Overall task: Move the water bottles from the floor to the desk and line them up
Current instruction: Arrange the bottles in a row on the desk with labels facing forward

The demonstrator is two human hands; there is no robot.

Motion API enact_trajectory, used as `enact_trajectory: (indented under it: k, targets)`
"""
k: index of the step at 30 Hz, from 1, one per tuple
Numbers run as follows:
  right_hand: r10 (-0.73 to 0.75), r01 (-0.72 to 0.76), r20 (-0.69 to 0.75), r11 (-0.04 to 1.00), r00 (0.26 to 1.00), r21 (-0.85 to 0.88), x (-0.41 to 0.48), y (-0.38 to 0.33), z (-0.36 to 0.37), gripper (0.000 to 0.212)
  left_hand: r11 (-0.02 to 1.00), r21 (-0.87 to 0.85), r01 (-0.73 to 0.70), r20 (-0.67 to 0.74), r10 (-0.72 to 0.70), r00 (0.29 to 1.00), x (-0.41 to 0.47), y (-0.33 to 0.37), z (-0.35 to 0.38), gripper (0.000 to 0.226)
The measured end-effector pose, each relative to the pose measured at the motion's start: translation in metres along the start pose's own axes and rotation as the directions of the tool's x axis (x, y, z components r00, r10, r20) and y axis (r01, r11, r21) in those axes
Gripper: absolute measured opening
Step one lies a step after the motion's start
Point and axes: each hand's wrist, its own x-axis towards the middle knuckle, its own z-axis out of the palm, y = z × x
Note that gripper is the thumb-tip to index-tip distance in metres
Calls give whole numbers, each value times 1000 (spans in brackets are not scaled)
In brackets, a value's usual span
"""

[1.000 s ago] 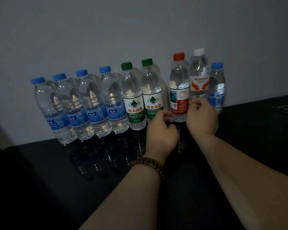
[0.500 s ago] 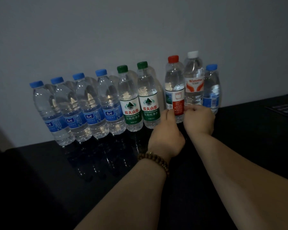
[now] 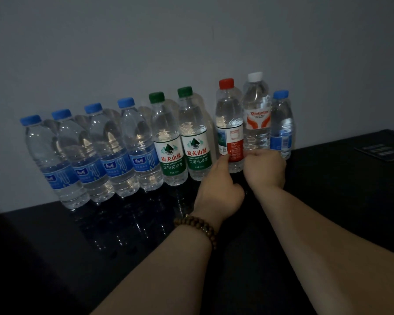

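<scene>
1. Step in hand: all nine bottles stand upright on the surface [image 3: 100,235] in a row along the wall, so the carrying looks finished. What remains is straightening the line at the red-cap bottle [image 3: 229,123].
2. Left hand [image 3: 218,185]: the thumb rests on the left of the red-cap bottle's label and the fingers are curled in below. I cannot tell whether they close round the bottle.
3. Right hand [image 3: 265,167]: it is just right of the red-cap bottle, in front of the white-cap bottle [image 3: 256,105]. The fingers are curled away from the camera, so what they hold is hidden.
4. A small gap shows left of the red-cap bottle, before the nearer green-cap bottle [image 3: 193,137]. To its right, the white-cap bottle touches it.
5. Next move, as I judge it: slide the red-cap bottle gently left to close the gap, keeping it low and upright so the neighbours do not topple.
</scene>
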Motion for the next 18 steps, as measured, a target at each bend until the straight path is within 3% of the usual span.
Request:
enact_trajectory:
  k: [5, 10, 18]
  targets:
    - [-18, 18, 20, 1000, 1000, 23, -4, -3, -2, 26, 997, -51, 55, 12, -55, 998, 1, -2, 0, 85]
    - [-1, 1, 2, 1000, 1000, -6, -5, -3, -1, 27, 986, -156, 65, -64, -76, 995, 3, -4, 1, 76]
    - [5, -5, 28, 1000, 1000, -17, -7, -4, -2, 27, 984, -162, 77, 26, -73, 997, 3, -4, 1, 81]
